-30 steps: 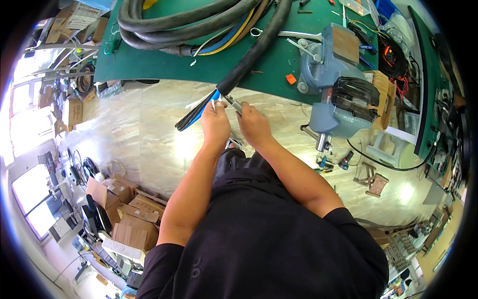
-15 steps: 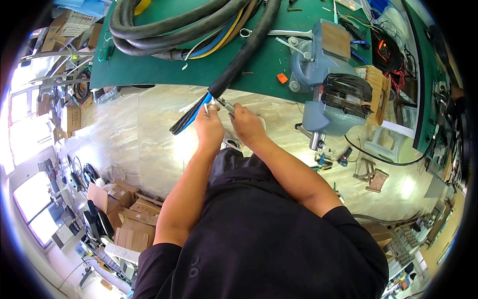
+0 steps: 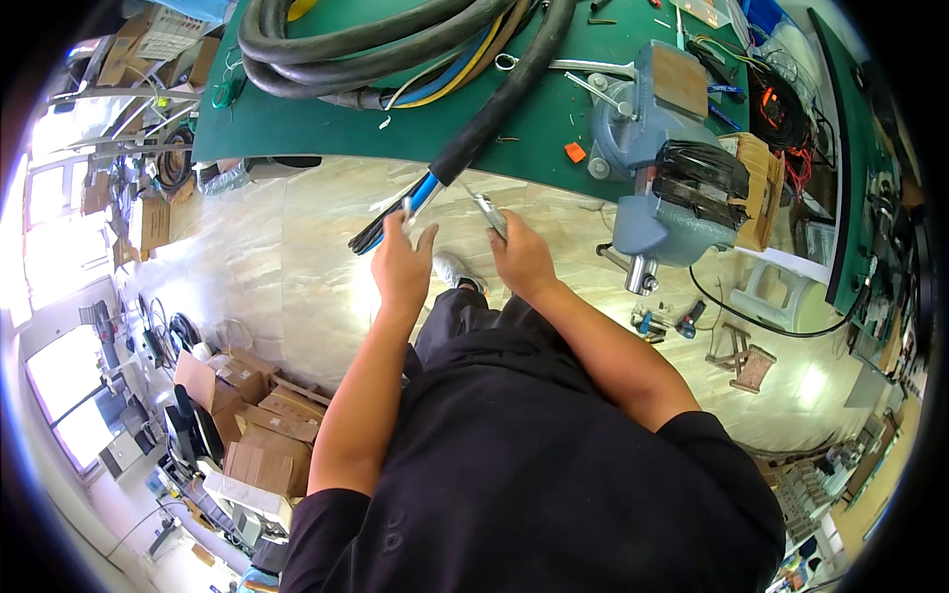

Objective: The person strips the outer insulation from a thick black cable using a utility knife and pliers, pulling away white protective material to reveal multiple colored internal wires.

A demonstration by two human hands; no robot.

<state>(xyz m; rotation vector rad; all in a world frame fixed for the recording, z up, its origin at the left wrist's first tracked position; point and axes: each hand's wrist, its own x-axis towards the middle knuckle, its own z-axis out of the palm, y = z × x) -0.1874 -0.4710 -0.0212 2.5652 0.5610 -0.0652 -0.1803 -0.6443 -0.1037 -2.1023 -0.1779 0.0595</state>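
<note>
A thick black cable (image 3: 494,114) hangs over the front edge of the green bench. Blue wires (image 3: 425,190) and several black wires (image 3: 370,240) fan out of its cut end. Beside these wires is my left hand (image 3: 400,267), its fingers curled around a small white strip (image 3: 406,208) and its thumb held apart. My right hand (image 3: 524,259) grips a silver utility knife (image 3: 487,211), whose thin tip points up toward the cable's cut end without touching it. My palms hide part of what each hand holds.
On the green bench (image 3: 297,138) lie the coiled cable (image 3: 366,40), a wrench (image 3: 583,67) and an orange scrap (image 3: 574,152). A blue-grey vise (image 3: 638,128) juts over the front edge at right. Cardboard boxes (image 3: 267,435), a small wooden stool (image 3: 743,361) and tools stand on the floor.
My hands have moved apart: the right one has drawn the knife away from the cable end, and the left thumb has lifted off. The view has shifted slightly.
</note>
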